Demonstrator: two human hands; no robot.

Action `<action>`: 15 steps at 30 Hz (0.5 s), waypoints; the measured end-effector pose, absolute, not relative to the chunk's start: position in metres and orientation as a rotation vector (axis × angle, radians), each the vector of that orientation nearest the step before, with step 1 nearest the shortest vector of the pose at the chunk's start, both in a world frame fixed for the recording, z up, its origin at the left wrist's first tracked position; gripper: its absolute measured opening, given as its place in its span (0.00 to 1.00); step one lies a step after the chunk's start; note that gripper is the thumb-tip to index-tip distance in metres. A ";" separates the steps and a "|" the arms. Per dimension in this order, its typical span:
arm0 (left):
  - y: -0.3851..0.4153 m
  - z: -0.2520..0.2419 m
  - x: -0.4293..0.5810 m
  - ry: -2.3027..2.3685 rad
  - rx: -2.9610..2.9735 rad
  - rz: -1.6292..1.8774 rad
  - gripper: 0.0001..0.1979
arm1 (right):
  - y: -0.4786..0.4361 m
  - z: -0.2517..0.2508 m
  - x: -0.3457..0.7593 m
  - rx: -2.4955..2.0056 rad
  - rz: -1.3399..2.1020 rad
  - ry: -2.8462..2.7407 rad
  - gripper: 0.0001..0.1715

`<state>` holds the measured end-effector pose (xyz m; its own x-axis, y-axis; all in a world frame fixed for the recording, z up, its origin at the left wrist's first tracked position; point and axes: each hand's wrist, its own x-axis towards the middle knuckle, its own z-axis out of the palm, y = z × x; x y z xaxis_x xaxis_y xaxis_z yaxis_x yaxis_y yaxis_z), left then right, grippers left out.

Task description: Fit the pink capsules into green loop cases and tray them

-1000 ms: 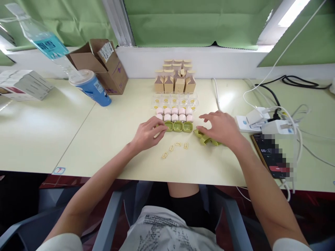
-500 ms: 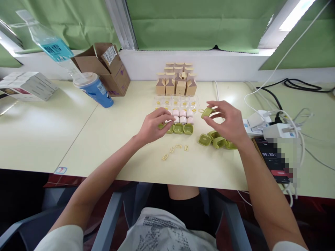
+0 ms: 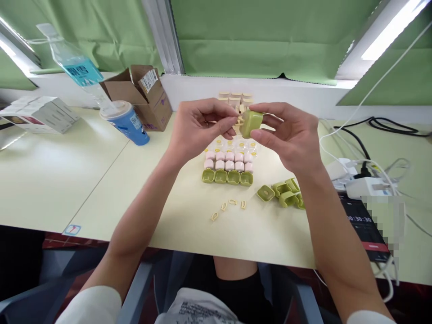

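You held the green case above the table. Your right hand was closed on its flat sides and your left hand pinched its left edge. Judged light, rigid and smooth; the flat sides gave the surest hold.

Your left hand and right hand meet on a small case above the table. Beneath it lie rows of cases, with small clips nearer you. Loose cases lie right of the rows, and the cup stands far left.

Both hands pinch a green case.
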<state>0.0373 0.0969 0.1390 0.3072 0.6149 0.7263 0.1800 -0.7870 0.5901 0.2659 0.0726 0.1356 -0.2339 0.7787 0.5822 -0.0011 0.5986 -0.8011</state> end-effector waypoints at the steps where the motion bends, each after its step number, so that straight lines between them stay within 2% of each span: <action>1: 0.095 0.136 0.037 0.716 2.200 1.474 0.14 | 0.074 0.132 0.266 -0.654 0.839 -1.654 0.21; 8: 0.098 0.121 0.034 0.824 2.352 1.525 0.06 | 0.083 0.119 0.268 -0.696 0.957 -1.609 0.20; 15: 0.107 0.104 0.033 0.923 2.381 1.519 0.13 | 0.080 0.117 0.264 -0.681 1.021 -1.569 0.21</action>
